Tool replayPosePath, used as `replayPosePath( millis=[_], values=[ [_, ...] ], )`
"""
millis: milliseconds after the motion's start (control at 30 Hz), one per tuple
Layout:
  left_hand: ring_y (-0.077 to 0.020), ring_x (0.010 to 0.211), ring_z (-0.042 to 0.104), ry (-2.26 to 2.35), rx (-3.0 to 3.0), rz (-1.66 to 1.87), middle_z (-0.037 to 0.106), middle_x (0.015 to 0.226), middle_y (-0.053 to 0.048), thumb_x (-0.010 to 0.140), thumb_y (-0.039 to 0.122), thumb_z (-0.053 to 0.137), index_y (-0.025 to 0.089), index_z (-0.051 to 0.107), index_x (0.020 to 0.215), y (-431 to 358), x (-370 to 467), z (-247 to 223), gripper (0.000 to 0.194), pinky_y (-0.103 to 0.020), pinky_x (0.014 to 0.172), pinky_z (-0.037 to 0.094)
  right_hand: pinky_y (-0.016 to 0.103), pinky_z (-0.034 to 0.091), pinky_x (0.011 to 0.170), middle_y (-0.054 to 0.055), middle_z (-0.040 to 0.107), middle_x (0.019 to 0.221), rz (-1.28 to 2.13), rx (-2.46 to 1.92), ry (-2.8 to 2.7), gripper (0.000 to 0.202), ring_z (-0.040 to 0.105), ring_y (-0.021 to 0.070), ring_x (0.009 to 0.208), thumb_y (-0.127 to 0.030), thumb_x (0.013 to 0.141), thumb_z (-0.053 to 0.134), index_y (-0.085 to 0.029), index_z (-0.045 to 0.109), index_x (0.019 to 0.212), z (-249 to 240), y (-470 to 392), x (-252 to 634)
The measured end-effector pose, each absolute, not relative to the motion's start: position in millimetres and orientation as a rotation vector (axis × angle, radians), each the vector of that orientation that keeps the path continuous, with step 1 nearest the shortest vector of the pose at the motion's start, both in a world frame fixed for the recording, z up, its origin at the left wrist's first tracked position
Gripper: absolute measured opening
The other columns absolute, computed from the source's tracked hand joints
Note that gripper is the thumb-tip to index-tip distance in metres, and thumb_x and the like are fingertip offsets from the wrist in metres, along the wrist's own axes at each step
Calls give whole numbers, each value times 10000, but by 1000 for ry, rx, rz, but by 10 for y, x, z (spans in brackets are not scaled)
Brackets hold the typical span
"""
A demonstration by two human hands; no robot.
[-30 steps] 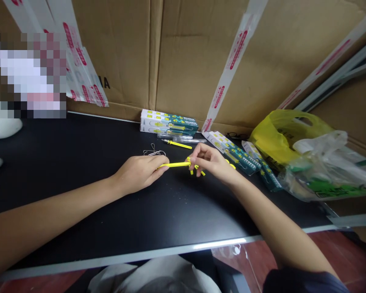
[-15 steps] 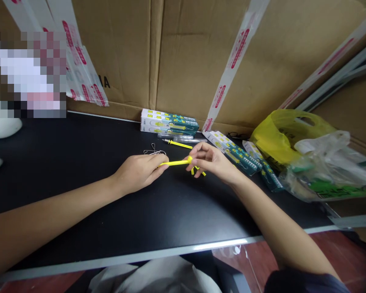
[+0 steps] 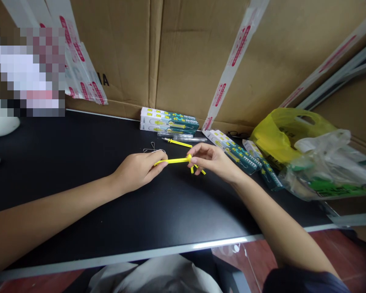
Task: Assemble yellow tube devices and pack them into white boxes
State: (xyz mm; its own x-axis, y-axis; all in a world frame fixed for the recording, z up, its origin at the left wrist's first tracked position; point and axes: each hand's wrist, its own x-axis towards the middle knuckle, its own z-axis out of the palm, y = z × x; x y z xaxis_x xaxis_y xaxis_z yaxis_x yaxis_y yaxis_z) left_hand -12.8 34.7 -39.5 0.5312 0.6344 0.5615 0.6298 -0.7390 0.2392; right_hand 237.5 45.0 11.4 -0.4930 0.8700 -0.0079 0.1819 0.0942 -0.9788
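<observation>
Just a nudge: the slim yellow plastic rod (image 3: 177,161) edged slightly upward in view, over the black tabletop (image 3: 134,224); left hand (image 3: 137,171) and right hand (image 3: 215,162) both stayed pinched on it, so two-handed handling continued.

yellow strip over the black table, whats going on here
A person's left hand grips one end of a slim yellow strip over a black table, while the right hand pinches the other end. Bent metal wire lies beyond the left hand; a separate yellow rod lies farther back, near stacked boxes.
</observation>
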Motion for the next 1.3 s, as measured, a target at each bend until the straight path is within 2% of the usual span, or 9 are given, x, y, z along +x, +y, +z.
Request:
replayPosePath(
  millis=[100,333,600,767,900,1033,1200,1300],
  values=[
    [-112,551,594,1130,2624,981,668,757,12,986,351,386,195,579,923,339,-128,-383,256,-218,557,407,193,579,506,-2,637,759,1428,-1025,-1759,291,644,103,653,-349,762,771,-156,621,920,111,450,2363],
    [-104,534,581,1081,2632,935,666,749,20,988,351,391,191,578,940,322,-115,-390,251,-214,539,392,200,572,495,-12,613,787,1477,-1007,-1746,324,639,108,674,-361,754,773,-175,557,906,63,400,2289],
    [-125,671,661,953,2762,896,702,813,11,995,330,382,204,579,945,296,-81,-410,238,-219,603,417,193,548,484,-19,604,782,1562,-996,-1767,347,611,94,642,-391,765,758,-182,520,907,-52,306,2162],
    [-126,514,609,1031,2729,816,660,696,29,959,323,408,207,543,1010,275,-80,-386,185,-225,507,375,175,511,458,-36,601,730,1539,-995,-1754,374,598,87,602,-413,748,769,-193,488,861,-117,295,2128],
    [-152,508,622,1041,2762,722,672,718,31,915,432,481,217,492,1109,250,-70,-380,289,-240,514,387,139,408,385,-45,592,686,1513,-997,-1754,392,549,69,536,-429,732,779,-193,476,810,-157,253,2070],
    [-161,531,639,1036,2797,685,688,729,28,902,514,511,224,510,1011,235,-52,-408,310,-239,506,366,138,369,380,-55,560,637,1522,-980,-1736,393,496,54,501,-455,720,782,-189,496,760,-196,172,1986],
    [-131,514,593,1029,2686,748,660,726,32,932,340,444,219,533,1028,249,-76,-388,178,-229,495,346,160,345,382,-10,647,691,1463,-994,-1770,359,498,63,492,-517,805,679,-183,550,827,-172,191,2002],
    [-115,490,524,1004,2536,808,574,635,54,907,246,404,206,554,1010,272,-101,-338,186,-226,510,356,177,322,381,1,657,686,1312,-1016,-1793,347,473,67,468,-525,874,587,-178,573,866,-89,294,2115]
  ],
)
